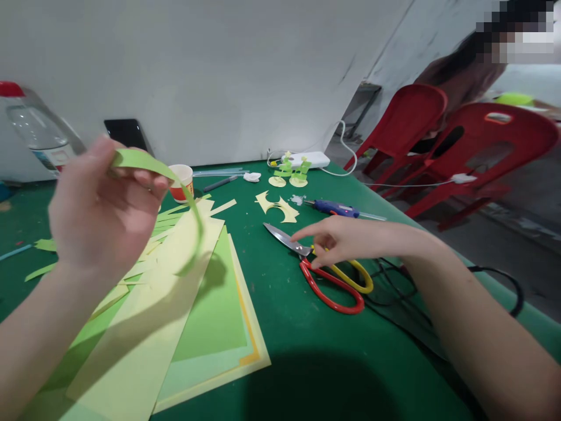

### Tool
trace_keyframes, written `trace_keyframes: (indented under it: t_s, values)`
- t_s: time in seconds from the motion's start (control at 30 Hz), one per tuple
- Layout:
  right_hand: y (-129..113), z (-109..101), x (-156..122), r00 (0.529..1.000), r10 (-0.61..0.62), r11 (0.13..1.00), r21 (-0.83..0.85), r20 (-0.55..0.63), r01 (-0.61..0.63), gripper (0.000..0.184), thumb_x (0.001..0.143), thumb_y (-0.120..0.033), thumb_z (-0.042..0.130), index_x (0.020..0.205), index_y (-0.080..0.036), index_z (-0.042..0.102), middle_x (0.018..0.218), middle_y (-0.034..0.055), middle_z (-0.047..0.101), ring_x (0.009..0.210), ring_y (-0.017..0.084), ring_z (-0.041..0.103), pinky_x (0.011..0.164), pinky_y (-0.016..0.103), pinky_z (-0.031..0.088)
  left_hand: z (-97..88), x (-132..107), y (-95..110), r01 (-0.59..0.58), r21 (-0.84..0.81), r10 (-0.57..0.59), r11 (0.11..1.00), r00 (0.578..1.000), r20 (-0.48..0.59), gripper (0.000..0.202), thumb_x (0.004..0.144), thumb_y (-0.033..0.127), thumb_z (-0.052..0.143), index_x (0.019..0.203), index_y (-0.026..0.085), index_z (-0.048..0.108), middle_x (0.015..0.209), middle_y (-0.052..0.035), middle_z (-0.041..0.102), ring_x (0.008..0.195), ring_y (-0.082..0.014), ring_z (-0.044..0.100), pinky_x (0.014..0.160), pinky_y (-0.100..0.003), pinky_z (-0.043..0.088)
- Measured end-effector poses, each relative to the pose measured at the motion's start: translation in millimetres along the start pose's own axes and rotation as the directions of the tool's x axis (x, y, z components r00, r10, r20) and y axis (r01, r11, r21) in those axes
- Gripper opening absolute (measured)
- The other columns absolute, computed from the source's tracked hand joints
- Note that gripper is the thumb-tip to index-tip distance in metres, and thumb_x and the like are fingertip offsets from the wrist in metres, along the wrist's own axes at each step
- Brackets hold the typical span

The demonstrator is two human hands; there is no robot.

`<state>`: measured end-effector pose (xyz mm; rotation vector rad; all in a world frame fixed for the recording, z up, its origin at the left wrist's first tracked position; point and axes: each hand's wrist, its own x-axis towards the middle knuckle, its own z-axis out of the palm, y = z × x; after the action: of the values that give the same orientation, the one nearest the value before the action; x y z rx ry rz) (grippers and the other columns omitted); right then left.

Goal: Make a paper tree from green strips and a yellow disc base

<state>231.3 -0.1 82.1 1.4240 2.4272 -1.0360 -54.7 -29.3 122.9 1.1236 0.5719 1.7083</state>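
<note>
My left hand is raised above the table and pinches one end of a curved green paper strip that droops down to the right. My right hand reaches over the scissors, which have one red and one yellow handle and lie on the green table. Its fingers are bent, with the index finger stretched toward the blades; the fingertips hover at the pivot and grip nothing. Under my left hand lies a stack of yellow and green paper sheets with cut strips on top.
A paper cup, a pen, a blue glue gun, yellow cut-outs and small green paper figures lie farther back. A water bottle stands at left. Black cables trail right. Red chairs and a person stand beyond.
</note>
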Motion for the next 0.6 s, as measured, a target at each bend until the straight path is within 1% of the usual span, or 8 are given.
trace_keyframes:
  t_s: [0.07,0.13,0.23,0.3,0.37,0.47,0.57,0.6]
  values:
    - [-5,1,1,0.995,-0.022,0.998,0.058,-0.101,0.028,0.049,0.074,-0.045,0.059,0.116,-0.019,0.058,0.057,-0.0037,0.05,0.048,0.008,0.04,0.043,0.022,0.027,-0.2,-3,-3,0.077,0.072,-0.083,0.994,0.993,0.079,0.021,0.08,0.018,0.057,0.059,0.017,0.058,0.058,0.0038,0.056,0.062,-0.0075,0.05,0.065,-0.022,0.045]
    - [-11,3,0,0.977,-0.05,0.99,0.116,-0.208,0.075,0.037,0.076,-0.043,0.058,0.103,-0.019,0.062,0.057,-0.0035,0.05,0.048,0.008,0.041,0.044,0.022,0.029,-1.9,-4,-7,0.121,0.149,-0.142,0.981,0.98,0.139,0.016,0.079,0.021,0.06,0.063,0.018,0.062,0.064,0.0033,0.06,0.066,-0.0084,0.053,0.067,-0.023,0.045]
    - [-24,7,-2,0.926,-0.061,0.965,0.216,-0.372,0.15,0.028,0.078,-0.042,0.055,0.09,-0.018,0.063,0.06,-0.002,0.052,0.052,0.009,0.045,0.048,0.022,0.034,-6.0,-7,-11,0.084,0.287,-0.136,0.954,0.977,0.167,0.008,0.077,0.022,0.065,0.069,0.021,0.067,0.074,0.0041,0.062,0.073,-0.0091,0.054,0.072,-0.024,0.043]
    - [-32,10,-3,0.877,-0.065,0.944,0.255,-0.476,0.209,0.025,0.078,-0.04,0.056,0.086,-0.017,0.062,0.061,-0.0014,0.053,0.053,0.009,0.046,0.049,0.023,0.036,-7.1,-9,-11,0.01,0.445,-0.101,0.895,0.978,0.182,0.006,0.075,0.024,0.067,0.07,0.024,0.069,0.077,0.0047,0.063,0.075,-0.0099,0.054,0.071,-0.024,0.042]
    - [-40,14,-5,0.826,-0.074,0.934,0.252,-0.559,0.255,0.021,0.078,-0.037,0.057,0.083,-0.017,0.062,0.062,-0.0014,0.053,0.053,0.009,0.045,0.049,0.023,0.036,-5.1,-12,-9,-0.066,0.625,-0.11,0.778,0.965,0.239,0.005,0.074,0.027,0.068,0.07,0.026,0.069,0.075,0.0045,0.064,0.071,-0.0108,0.054,0.065,-0.024,0.041]
    - [-50,25,-5,0.733,-0.148,0.923,0.172,-0.664,0.343,0.017,0.079,-0.031,0.059,0.089,-0.018,0.062,0.066,-0.0012,0.055,0.054,0.009,0.044,0.05,0.023,0.037,2.8,-20,-4,-0.134,0.77,-0.243,0.624,0.903,0.353,0.005,0.076,0.028,0.066,0.072,0.025,0.068,0.067,0.0039,0.063,0.06,-0.0102,0.055,0.054,-0.022,0.04]
    - [-58,38,-4,0.618,-0.312,0.881,0.024,-0.722,0.472,0.022,0.078,-0.025,0.061,0.099,-0.018,0.059,0.075,0.0003,0.057,0.057,0.008,0.044,0.052,0.023,0.039,10.2,-29,-2,-0.183,0.824,-0.354,0.537,0.838,0.416,0.008,0.079,0.028,0.061,0.075,0.024,0.067,0.067,0.0038,0.064,0.054,-0.0084,0.055,0.048,-0.018,0.041]
    - [-61,42,-3,0.59,-0.364,0.863,-0.022,-0.721,0.504,0.024,0.078,-0.024,0.062,0.1,-0.018,0.058,0.077,0.0006,0.058,0.058,0.009,0.044,0.053,0.023,0.04,11.6,-32,-2,-0.213,0.828,-0.37,0.519,0.817,0.442,0.009,0.081,0.027,0.06,0.076,0.024,0.066,0.069,0.0041,0.064,0.054,-0.0076,0.055,0.048,-0.017,0.041]
